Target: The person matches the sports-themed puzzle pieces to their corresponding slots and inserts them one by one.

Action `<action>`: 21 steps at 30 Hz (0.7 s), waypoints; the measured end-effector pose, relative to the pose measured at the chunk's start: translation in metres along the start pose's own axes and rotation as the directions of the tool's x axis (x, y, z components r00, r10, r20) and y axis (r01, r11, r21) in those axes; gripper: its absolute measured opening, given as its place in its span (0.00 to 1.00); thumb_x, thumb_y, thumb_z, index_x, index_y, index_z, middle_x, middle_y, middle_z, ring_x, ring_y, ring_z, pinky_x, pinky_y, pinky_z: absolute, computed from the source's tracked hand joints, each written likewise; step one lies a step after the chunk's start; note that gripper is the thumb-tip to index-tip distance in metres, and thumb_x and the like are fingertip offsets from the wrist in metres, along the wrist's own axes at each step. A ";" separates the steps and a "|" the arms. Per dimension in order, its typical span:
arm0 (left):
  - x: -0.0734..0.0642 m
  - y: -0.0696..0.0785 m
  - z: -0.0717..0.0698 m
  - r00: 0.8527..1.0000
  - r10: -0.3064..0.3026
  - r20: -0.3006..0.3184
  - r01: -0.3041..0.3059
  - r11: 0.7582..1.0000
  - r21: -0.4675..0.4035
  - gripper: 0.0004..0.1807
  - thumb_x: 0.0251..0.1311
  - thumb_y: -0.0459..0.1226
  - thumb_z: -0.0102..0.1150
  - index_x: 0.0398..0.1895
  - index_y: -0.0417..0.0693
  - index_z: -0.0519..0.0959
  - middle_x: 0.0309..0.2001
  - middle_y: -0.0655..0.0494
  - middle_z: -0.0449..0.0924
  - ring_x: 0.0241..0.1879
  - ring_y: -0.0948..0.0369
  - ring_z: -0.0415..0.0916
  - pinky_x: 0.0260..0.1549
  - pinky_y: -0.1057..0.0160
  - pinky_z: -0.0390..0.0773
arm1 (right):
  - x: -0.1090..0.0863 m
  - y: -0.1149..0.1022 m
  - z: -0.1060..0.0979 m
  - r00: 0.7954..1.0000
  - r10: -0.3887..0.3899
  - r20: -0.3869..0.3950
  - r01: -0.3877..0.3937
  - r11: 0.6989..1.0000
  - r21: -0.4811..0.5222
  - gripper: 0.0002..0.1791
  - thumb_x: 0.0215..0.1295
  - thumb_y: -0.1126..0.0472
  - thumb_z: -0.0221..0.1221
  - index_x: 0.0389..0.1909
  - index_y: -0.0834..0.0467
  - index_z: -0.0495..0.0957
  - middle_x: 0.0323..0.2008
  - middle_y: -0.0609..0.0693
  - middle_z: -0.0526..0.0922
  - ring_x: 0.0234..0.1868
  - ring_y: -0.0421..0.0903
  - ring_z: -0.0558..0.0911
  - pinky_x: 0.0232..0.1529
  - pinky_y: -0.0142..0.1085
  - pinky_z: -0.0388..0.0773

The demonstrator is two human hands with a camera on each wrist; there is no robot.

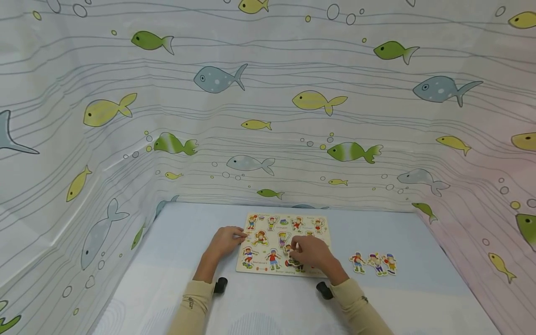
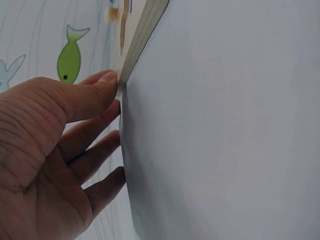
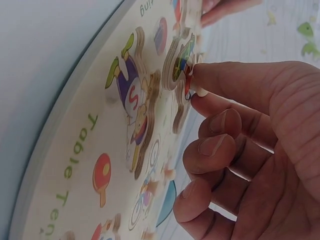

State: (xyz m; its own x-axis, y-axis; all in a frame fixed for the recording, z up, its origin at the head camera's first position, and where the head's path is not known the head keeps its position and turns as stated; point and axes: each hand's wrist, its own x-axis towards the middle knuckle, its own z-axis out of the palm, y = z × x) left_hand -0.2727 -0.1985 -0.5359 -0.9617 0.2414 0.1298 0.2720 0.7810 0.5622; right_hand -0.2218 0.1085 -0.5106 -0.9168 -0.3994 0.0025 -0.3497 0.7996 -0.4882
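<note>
A wooden peg puzzle board [image 1: 261, 271] printed with children doing sports lies on the table. My left hand [image 1: 226, 239] is at the board's left edge; in the left wrist view its thumb [image 2: 95, 97] touches the edge, the other fingers loosely extended. Over the board's lower right part, my right hand [image 1: 311, 252] pinches a child-shaped puzzle piece [image 3: 181, 67] by its peg between thumb and index finger, the remaining fingers curled. Whether that piece sits in its recess cannot be told. Beside it on the board is a table tennis player piece [image 3: 131, 95].
Several loose child-shaped pieces [image 1: 378, 264] lie on the table [image 1: 418, 279] to the right of the board. A fish-printed sheet [image 1: 268, 139] rises behind and at both sides. Black wrist cameras [image 1: 220, 285] sit by the wrists.
</note>
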 end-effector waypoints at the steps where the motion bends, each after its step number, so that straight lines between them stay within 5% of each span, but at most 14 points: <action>1: 0.000 0.000 0.000 1.000 0.004 -0.001 -0.004 1.000 0.002 0.06 0.58 0.33 0.69 0.38 0.47 0.89 0.50 0.49 0.84 0.56 0.46 0.77 0.59 0.46 0.72 | 0.001 -0.001 0.001 1.000 -0.005 -0.001 0.004 1.000 -0.003 0.06 0.65 0.53 0.64 0.33 0.48 0.77 0.15 0.40 0.71 0.10 0.39 0.70 0.10 0.33 0.65; 21: 0.001 0.000 0.000 1.000 0.007 0.005 -0.007 1.000 0.011 0.06 0.58 0.34 0.69 0.39 0.46 0.89 0.51 0.48 0.84 0.57 0.46 0.76 0.59 0.45 0.72 | 0.019 -0.017 0.017 0.998 -0.062 0.007 0.063 0.996 -0.057 0.07 0.64 0.52 0.64 0.30 0.46 0.76 0.16 0.37 0.70 0.16 0.35 0.66 0.16 0.31 0.61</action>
State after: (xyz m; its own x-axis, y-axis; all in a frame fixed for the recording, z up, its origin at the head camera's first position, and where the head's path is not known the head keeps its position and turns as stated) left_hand -0.2742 -0.1987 -0.5356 -0.9595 0.2501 0.1299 0.2795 0.7857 0.5518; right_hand -0.2299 0.0800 -0.5173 -0.8919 -0.4515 0.0269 -0.4168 0.7974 -0.4364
